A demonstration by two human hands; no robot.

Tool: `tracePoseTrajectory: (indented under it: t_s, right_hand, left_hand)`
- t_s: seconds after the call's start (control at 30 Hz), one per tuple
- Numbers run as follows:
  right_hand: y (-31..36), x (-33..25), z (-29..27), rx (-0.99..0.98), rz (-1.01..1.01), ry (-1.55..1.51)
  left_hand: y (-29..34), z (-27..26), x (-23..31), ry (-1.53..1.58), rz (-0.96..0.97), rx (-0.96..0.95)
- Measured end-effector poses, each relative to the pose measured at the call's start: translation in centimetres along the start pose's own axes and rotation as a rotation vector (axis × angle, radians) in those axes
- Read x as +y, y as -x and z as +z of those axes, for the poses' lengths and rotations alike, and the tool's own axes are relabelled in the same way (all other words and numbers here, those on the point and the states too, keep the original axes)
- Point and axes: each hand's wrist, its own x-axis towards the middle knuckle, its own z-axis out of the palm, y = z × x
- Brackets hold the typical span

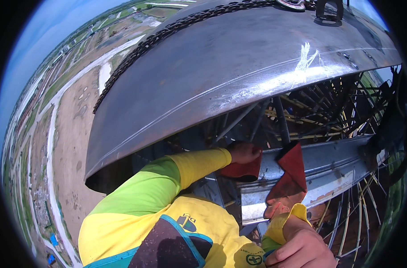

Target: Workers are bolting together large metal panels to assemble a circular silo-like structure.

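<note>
My left arm, in a yellow and green sleeve, reaches across to the middle. My bare left hand (245,152) is closed over a silvery metal beam (333,167), its fingers curled. A red work glove (242,171) lies directly beneath it, touching or nearly so. What the fingers grip cannot be made out. A second red work glove (289,185) is draped over the beam to the right. Low on the right, my bare right hand (302,251) is drawn in close to my yellow shirt (210,216), below a loose yellow cuff. Its fingers are curled, their tips partly hidden at the lower edge.
A large curved dark steel plate (203,71) with chalk marks arches ahead. A heavy chain (156,39) runs along its top to a metal hook (292,4). Rods and poles (319,109) criss-cross under the plate. Bare ground and roads (74,134) lie far below at left.
</note>
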Motion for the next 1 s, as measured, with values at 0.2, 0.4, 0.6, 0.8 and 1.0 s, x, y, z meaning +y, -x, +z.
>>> tracePoseTrajectory:
  t_s: [0.2,0.4,0.6,0.8,1.0]
  right_hand:
    - [1.2,0.8,0.4,-0.138,0.146,-0.243]
    - [1.1,2.8,2.3,-0.282,0.262,-0.431]
    - [1.9,4.7,2.0,-0.402,0.391,-0.683]
    - [1.2,3.3,3.4,-0.259,0.731,-0.750]
    - [-2.9,-0.5,4.2,-0.323,1.233,-0.530]
  left_hand:
    - [0.4,0.0,-0.9,0.040,-0.036,0.034]
    - [0.5,-0.1,0.0,0.034,-0.015,0.035]
    - [0.5,0.1,-0.7,0.038,-0.009,0.052]
    - [0.0,0.5,-0.8,0.027,-0.005,0.063]
    - [-0.1,0.4,-0.9,0.030,0.011,0.007]
